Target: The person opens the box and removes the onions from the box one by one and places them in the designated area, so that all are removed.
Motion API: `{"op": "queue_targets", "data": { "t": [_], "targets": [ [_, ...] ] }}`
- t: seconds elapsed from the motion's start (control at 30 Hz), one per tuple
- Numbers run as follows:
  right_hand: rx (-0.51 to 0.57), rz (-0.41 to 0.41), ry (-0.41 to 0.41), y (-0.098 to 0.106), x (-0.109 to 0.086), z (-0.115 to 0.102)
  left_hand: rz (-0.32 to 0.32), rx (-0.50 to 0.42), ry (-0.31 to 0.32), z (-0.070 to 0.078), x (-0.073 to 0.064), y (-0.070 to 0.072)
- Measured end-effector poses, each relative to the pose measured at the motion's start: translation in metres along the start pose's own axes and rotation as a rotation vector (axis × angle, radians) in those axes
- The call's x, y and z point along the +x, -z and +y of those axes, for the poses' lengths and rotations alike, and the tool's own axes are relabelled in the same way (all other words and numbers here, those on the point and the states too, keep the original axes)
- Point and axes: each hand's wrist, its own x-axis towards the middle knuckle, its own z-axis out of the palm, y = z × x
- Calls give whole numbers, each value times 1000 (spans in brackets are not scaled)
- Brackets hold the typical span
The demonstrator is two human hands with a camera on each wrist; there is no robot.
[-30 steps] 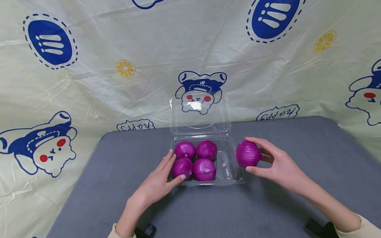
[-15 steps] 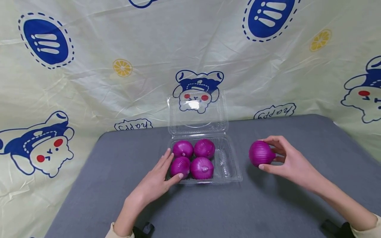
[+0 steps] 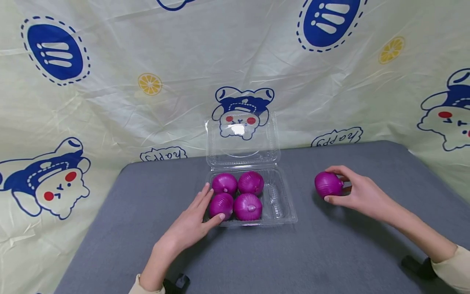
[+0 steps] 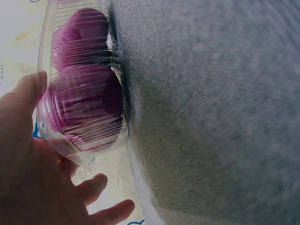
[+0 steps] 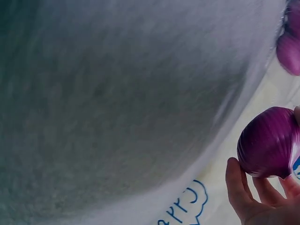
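To the right of the box, my right hand holds a purple onion between thumb and fingers, its pointed end toward the palm. A shadow falls on the cloth below it. My left hand lies along the left side of a clear plastic clamshell box, fingers extended and thumb over the front left corner. Several purple onions sit in the box's left and middle part, two by two. In the left wrist view, the thumb and fingers are at the rim of the box, and onions show through its wall.
The hinged lid of the box stands raised at the back. Grey cloth covers the table, whose far edge meets a pale curtain printed with cartoon figures. Dark straps are around the wrists.
My right hand has carried the onion rightward, away from the box's right edge, and lower toward the cloth. My left hand stays at the box. The head view has shifted slightly.
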Motion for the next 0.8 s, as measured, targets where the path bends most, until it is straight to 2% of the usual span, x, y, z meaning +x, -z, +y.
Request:
{"op": "queue_targets", "data": {
  "t": [0.13, 0.53, 0.8],
  "targets": [
    [-25, -10, -6, 0, 6, 9, 2, -5, -2, 0, 0, 0],
    [-107, -46, 48, -4, 28, 24, -19, -8, 22, 0, 0, 2],
    [-119, -55, 4, -6, 36, 28, -8, -2, 2, -1, 0, 1]
  ]
}}
